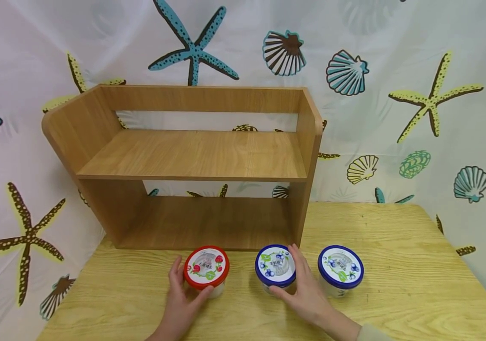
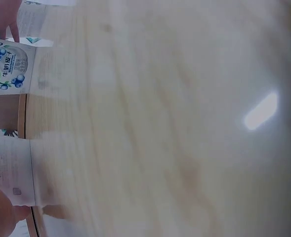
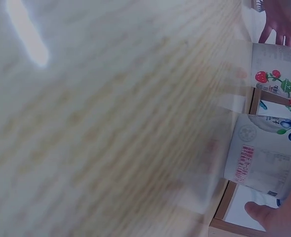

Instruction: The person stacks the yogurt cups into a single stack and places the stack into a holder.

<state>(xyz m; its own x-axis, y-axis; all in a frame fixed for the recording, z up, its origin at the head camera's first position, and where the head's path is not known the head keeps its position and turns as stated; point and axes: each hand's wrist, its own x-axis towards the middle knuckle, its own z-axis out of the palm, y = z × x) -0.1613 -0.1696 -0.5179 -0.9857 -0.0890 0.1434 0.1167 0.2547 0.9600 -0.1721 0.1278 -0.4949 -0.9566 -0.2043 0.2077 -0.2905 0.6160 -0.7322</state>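
Observation:
In the head view, a white tub with a red lid and strawberry print [image 1: 207, 266] stands on the table near the shelf. My left hand [image 1: 181, 300] is around its near left side, thumb at the front, with a small gap between the fingers and lid. Right of it stands a blue-lidded tub with blueberry print [image 1: 274, 266]. My right hand [image 1: 307, 293] lies along its right side, fingers fairly straight, thumb by the front rim. The right wrist view shows a digit [image 3: 258, 211] apart from that tub. The hands hide parts of both tubs.
Another blue-lidded blueberry tub [image 1: 340, 267] stands just right of my right hand. Behind the tubs is a two-level wooden shelf [image 1: 192, 154] on the wooden table [image 1: 396, 265]. A white cloth [image 1: 396, 38] with starfish and shells hangs behind.

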